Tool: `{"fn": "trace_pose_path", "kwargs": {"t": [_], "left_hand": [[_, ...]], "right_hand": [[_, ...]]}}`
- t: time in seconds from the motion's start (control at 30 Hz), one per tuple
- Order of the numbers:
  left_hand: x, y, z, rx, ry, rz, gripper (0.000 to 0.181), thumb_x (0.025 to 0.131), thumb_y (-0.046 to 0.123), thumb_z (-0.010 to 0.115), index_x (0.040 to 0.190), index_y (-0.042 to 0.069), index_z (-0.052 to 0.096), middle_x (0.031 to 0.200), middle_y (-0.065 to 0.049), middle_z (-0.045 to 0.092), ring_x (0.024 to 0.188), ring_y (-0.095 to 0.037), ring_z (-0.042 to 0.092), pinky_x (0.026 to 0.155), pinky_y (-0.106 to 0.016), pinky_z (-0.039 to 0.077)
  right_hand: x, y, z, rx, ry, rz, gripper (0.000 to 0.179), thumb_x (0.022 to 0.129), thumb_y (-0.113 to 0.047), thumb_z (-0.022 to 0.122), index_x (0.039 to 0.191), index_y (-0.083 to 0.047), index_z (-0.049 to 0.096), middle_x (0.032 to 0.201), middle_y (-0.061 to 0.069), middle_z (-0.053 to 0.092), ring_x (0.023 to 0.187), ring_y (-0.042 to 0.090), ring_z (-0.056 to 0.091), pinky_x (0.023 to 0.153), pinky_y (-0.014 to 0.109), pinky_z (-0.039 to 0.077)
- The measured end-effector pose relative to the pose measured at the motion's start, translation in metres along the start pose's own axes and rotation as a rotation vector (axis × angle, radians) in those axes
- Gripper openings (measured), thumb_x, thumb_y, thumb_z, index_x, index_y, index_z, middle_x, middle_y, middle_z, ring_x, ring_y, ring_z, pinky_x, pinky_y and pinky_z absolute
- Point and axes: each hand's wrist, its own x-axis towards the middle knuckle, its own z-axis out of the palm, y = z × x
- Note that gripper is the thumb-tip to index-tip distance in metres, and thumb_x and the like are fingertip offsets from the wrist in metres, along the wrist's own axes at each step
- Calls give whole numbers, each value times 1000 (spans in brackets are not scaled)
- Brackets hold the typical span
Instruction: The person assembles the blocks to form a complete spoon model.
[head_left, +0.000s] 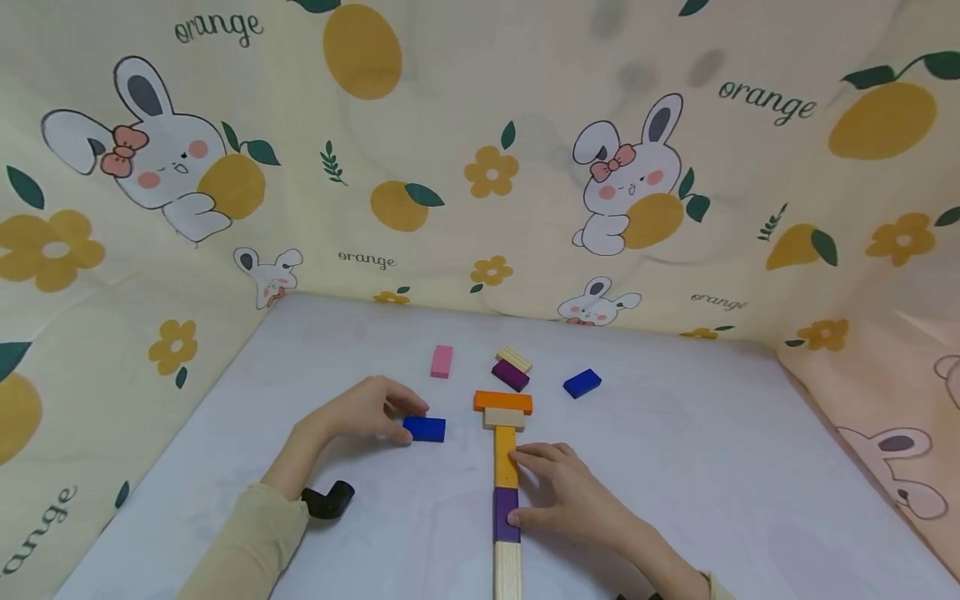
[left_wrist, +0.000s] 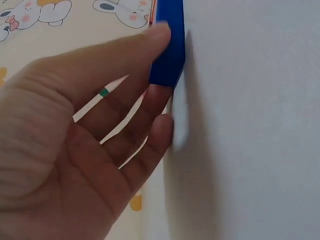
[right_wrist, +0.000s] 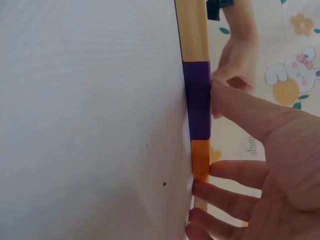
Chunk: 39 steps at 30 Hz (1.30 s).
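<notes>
My left hand pinches the left end of a blue block on the tabletop; in the left wrist view its thumb lies on the block. My right hand touches a line of blocks, its thumb on the purple block and its fingertips on the yellow-orange block. A plain wooden block continues the line at the near end. At the far end, a short plain block and an orange block lie crosswise.
Beyond the line lie a pink block, a dark purple block against a pale ridged block, and another blue block. Patterned cloth rises behind the white tabletop.
</notes>
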Motion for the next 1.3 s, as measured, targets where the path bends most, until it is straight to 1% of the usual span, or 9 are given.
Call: {"fn": "trace_pose_path", "kwargs": {"t": [0.13,0.2,0.33,0.47,0.6,0.83,0.93,1.1,1.3], "left_hand": [[0,2,3,11,-20,-15,50,74,21,89,121,16,71,101,6,67,87,-17,60,78,-35,51],[1,4,5,3,-41,-27,57,73,22,90,125,19,69,99,6,66,84,-19,59,73,-35,51],[1,7,8,-30,-92,-62,67,72,18,90,133,23,63,100,5,64,86,-20,60,72,-35,52],[0,10,9,-32,-120,-70,71,73,13,88,138,22,59,97,1,64,84,-22,59,72,-36,52],[-1,13,10,-20,-119,-62,70,75,9,87,138,20,59,95,0,64,84,-22,59,72,-36,52],[1,13,13,-1,-103,-51,63,76,8,85,133,21,62,106,6,62,89,-19,58,76,-34,52],[2,14,15,16,-95,-52,60,77,8,85,131,21,64,107,8,62,88,-18,58,76,-33,52],[3,14,17,33,-86,-50,60,76,9,85,131,22,64,104,8,62,88,-17,58,76,-32,52],[4,15,18,45,-98,-44,66,76,11,86,136,23,59,99,4,61,92,-19,55,76,-35,49]], "right_hand": [[1,-1,0,2,-2,9,79,78,-58,76,140,-13,57,141,7,50,128,32,41,101,59,38],[0,-1,0,3,-2,14,79,78,-58,76,140,-13,57,141,7,50,128,32,41,101,60,38],[0,-2,0,8,-3,14,79,78,-58,76,140,-13,57,141,7,50,127,32,41,101,60,39],[1,-2,1,9,-3,18,79,78,-58,76,140,-13,57,141,7,50,127,32,41,100,59,39],[1,-1,1,9,0,16,79,77,-58,77,139,-13,57,141,7,51,126,31,41,100,58,40],[1,0,2,12,5,10,79,77,-57,77,139,-13,58,140,7,51,126,32,41,100,59,39],[1,0,2,10,4,11,79,77,-58,76,139,-13,57,140,7,51,126,31,42,100,58,40],[1,0,2,5,4,13,79,77,-59,75,139,-14,57,140,6,51,126,31,42,101,58,39],[1,0,2,-4,9,6,80,78,-60,75,139,-13,57,141,6,50,126,31,41,101,59,38]]}}
